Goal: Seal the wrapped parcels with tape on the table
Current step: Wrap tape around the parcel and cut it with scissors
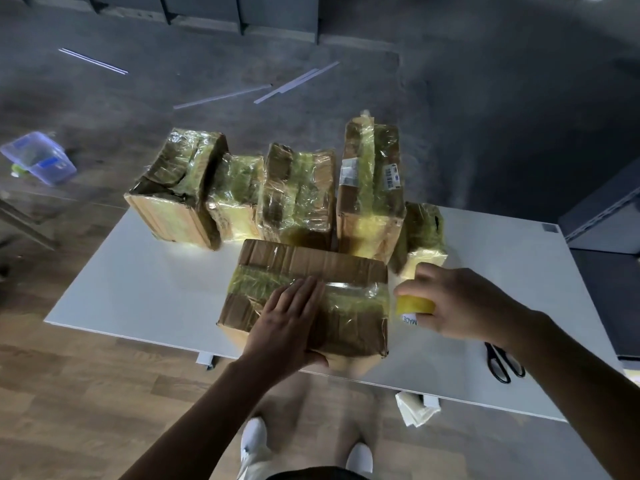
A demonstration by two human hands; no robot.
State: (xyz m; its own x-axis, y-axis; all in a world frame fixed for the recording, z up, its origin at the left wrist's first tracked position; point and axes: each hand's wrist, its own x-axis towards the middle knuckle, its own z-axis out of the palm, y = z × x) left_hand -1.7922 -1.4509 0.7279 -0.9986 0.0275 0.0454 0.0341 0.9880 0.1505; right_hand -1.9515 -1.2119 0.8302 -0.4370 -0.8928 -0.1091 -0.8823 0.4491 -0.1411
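Note:
A cardboard parcel (332,268) wrapped in clear film lies at the near middle of the white table (138,289). My left hand (287,320) rests flat on its top with straight fingers, the thumb hooked over the near edge. A strip of clear tape (356,289) runs across the parcel's top toward the right. Just off the parcel's right side, my right hand (453,303) grips a yellowish tape roll (414,304). Several other wrapped parcels (298,192) stand in a row behind.
Black-handled scissors (504,363) lie on the table near its right front edge, partly under my right forearm. A clear plastic box (38,157) sits on the floor at far left. Thin white strips (294,83) lie on the floor beyond. A white crumpled sheet (417,408) hangs below the table edge.

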